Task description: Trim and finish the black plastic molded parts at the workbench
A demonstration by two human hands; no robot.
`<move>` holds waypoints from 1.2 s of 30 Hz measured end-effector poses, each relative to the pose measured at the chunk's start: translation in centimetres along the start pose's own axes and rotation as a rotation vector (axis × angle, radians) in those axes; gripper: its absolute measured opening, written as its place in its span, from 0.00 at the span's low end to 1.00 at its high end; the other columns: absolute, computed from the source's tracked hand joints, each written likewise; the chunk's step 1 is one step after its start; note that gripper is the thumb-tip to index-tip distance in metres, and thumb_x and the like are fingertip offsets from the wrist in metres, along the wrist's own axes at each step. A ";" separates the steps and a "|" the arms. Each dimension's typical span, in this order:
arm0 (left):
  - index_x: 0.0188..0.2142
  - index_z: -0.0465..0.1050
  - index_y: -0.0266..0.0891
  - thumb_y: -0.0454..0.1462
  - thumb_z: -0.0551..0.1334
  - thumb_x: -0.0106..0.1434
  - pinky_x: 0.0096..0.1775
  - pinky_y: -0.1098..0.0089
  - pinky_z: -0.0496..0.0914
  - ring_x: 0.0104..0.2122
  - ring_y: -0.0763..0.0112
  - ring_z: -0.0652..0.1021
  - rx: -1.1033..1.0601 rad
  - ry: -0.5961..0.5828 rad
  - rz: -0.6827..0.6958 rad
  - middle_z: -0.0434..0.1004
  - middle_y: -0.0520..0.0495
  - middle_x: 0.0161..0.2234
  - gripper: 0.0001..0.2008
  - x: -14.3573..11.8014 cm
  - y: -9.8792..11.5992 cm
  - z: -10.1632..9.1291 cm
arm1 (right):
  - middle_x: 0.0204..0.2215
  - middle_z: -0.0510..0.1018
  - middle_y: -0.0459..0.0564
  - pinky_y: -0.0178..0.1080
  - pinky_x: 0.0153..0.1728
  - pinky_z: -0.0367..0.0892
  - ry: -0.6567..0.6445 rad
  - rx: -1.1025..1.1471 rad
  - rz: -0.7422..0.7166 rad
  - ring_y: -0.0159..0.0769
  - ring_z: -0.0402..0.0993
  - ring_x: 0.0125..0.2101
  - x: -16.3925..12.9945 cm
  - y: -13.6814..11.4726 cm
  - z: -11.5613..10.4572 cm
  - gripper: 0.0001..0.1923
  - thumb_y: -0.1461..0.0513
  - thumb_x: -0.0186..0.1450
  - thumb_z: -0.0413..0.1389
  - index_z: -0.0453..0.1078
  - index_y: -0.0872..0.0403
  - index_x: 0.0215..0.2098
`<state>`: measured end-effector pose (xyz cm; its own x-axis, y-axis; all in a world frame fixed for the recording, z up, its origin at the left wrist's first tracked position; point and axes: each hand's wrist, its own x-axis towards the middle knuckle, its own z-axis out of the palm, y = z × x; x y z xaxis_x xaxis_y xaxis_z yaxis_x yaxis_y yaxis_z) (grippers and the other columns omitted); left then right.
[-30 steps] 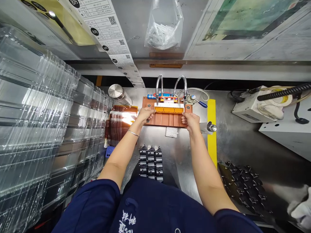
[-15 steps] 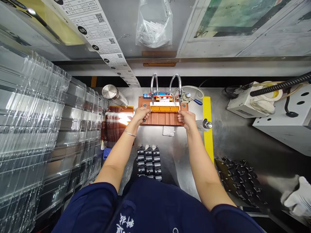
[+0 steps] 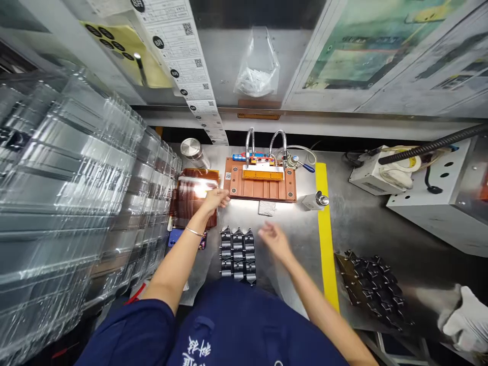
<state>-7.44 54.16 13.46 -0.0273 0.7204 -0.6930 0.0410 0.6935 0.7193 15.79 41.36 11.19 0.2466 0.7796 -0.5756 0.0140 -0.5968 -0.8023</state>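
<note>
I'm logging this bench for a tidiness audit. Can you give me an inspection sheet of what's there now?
Surface: steel bench with yellow stripe.
Job's things: orange strip on brown fixture; amber sheets; black parts.
Clutter: metal canister, small bottle, more black pieces.
Grippers: left hand over amber sheets; right hand open, empty, beside black parts.
Cables: black hose.
Surroundings: clear trays, gloved hand.
</note>
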 end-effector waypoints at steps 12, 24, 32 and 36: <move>0.34 0.74 0.39 0.36 0.61 0.60 0.36 0.73 0.71 0.34 0.71 0.77 0.085 0.169 0.335 0.78 0.46 0.33 0.05 -4.8 -2.0 2.3 | 0.42 0.80 0.54 0.50 0.46 0.69 -0.076 -0.496 -0.395 0.50 0.75 0.43 -0.7 0.4 -1.9 0.21 0.55 0.55 0.58 0.72 0.51 0.47; 0.47 0.72 0.39 0.34 0.56 0.66 0.52 0.56 0.64 0.51 0.60 0.72 1.236 0.131 1.145 0.74 0.40 0.51 0.11 2.7 -1.6 7.2 | 0.57 0.70 0.56 0.56 0.58 0.51 0.011 -1.121 -1.143 0.47 0.60 0.59 10.9 -4.5 0.1 0.21 0.62 0.66 0.48 0.66 0.52 0.56; 0.50 0.71 0.39 0.37 0.56 0.67 0.54 0.51 0.62 0.50 0.59 0.73 1.301 0.167 1.244 0.75 0.39 0.50 0.13 6.3 -0.4 7.1 | 0.57 0.67 0.66 0.50 0.49 0.62 0.364 -1.426 -0.572 0.53 0.64 0.55 16.3 -11.0 -7.6 0.26 0.58 0.69 0.42 0.62 0.65 0.60; 0.50 0.71 0.41 0.38 0.57 0.67 0.55 0.48 0.60 0.50 0.59 0.73 1.283 0.202 1.207 0.75 0.40 0.50 0.13 6.2 -1.0 7.4 | 0.48 0.76 0.66 0.43 0.39 0.65 0.254 -1.575 -0.462 0.49 0.73 0.44 17.8 -13.7 -9.1 0.23 0.62 0.70 0.39 0.68 0.62 0.55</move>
<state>-0.21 57.90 8.11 0.4990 0.8352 0.2310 0.8089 -0.5446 0.2215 28.85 61.64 13.34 0.0826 0.9793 -0.1846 0.9885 -0.0570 0.1399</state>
